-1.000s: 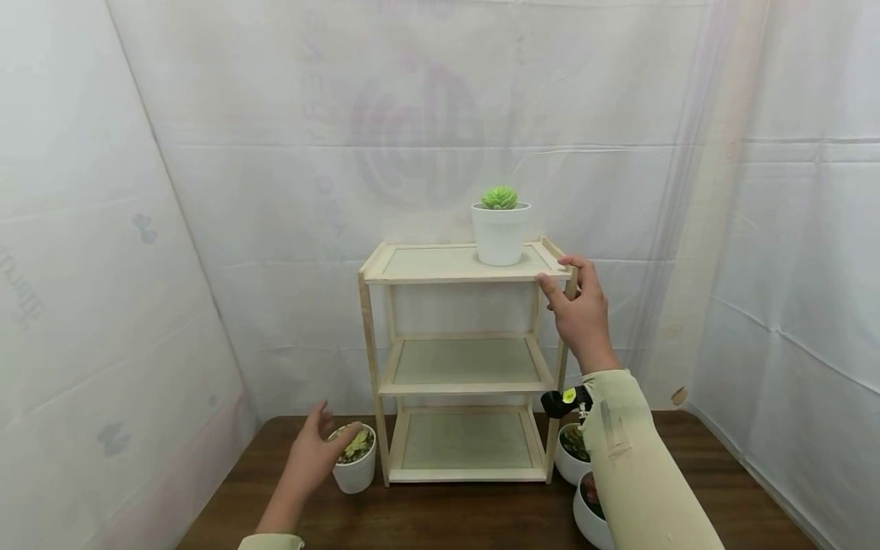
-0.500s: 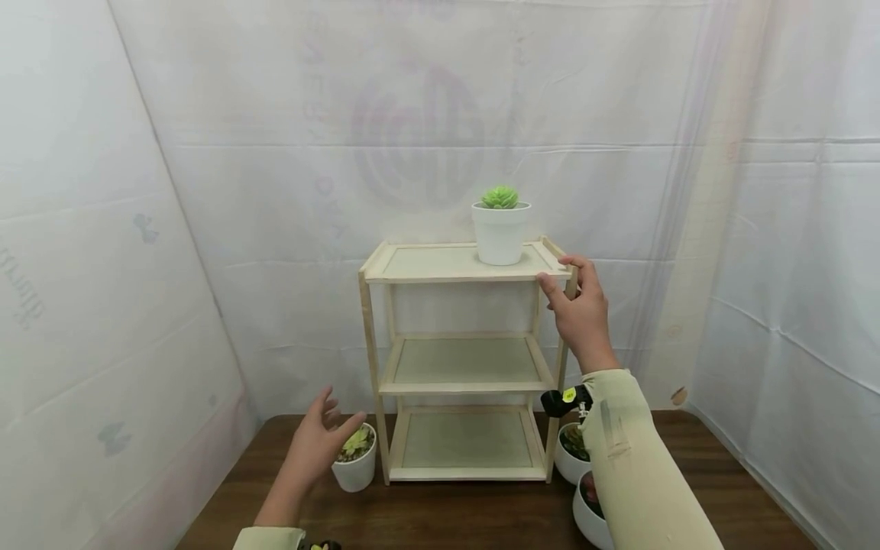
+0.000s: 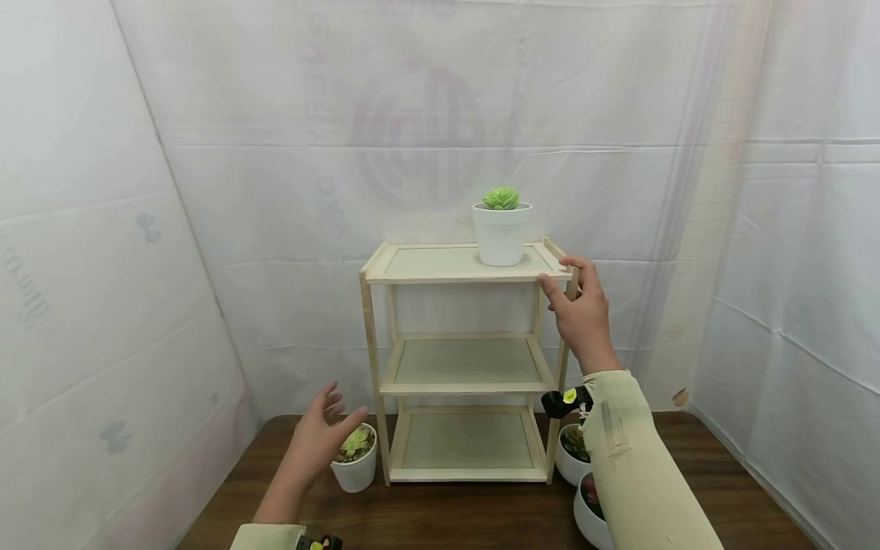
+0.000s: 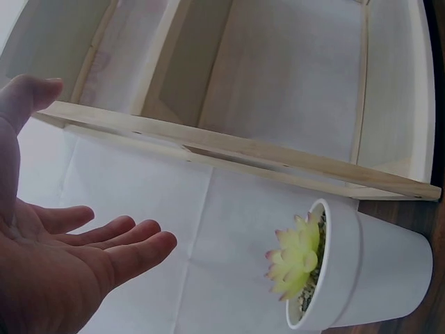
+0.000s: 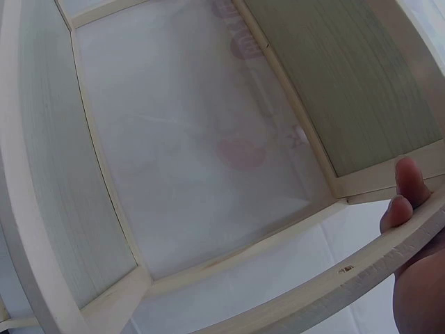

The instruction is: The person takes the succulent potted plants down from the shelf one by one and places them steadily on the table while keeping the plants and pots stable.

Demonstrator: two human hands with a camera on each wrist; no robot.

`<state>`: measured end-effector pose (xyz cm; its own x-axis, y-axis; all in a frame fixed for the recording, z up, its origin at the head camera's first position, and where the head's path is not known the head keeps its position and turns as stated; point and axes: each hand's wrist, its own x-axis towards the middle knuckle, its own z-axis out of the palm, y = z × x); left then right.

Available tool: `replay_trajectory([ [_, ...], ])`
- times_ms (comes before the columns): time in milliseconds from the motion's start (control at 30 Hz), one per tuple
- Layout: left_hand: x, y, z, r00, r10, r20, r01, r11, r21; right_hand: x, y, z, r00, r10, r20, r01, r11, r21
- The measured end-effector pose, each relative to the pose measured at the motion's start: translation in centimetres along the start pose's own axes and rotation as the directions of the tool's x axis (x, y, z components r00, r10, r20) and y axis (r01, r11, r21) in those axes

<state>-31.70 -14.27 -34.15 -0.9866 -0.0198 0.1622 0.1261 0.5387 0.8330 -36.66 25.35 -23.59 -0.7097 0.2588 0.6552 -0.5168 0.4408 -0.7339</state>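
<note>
A three-tier wooden shelf [image 3: 467, 388] stands upright on the table. My right hand [image 3: 583, 313] grips its top right corner, thumb at the front edge; in the right wrist view, fingertips [image 5: 411, 182] curl over the pale wooden post. On the shelf's top tier, toward the right, sits a white pot with a bright green succulent [image 3: 501, 200]. My left hand [image 3: 318, 439] hovers with fingers spread, just left of a white pot [image 3: 355, 475] holding a yellow-green succulent [image 4: 295, 256]. That pot is apart from the hand in the left wrist view and stands beside the shelf's left leg.
Two more white potted succulents stand right of the shelf, one farther back [image 3: 572, 462] and one nearer [image 3: 591, 519], partly hidden by the right sleeve [image 3: 639, 451]. White sheeting [image 3: 275, 191] encloses the brown table [image 3: 440, 519] at the back and sides.
My left hand has risen slightly away from the left pot, uncovering more of its succulent. The right hand keeps its hold on the shelf corner.
</note>
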Motion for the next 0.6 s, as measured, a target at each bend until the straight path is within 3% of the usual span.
replay_trajectory([
  [600,-0.1,1.6,-0.4,0.999,0.025,0.039,-0.023,0.998,-0.051,-0.1,-0.1,0.0,1.0,-0.001,0.0,0.001,1.0,-0.006],
])
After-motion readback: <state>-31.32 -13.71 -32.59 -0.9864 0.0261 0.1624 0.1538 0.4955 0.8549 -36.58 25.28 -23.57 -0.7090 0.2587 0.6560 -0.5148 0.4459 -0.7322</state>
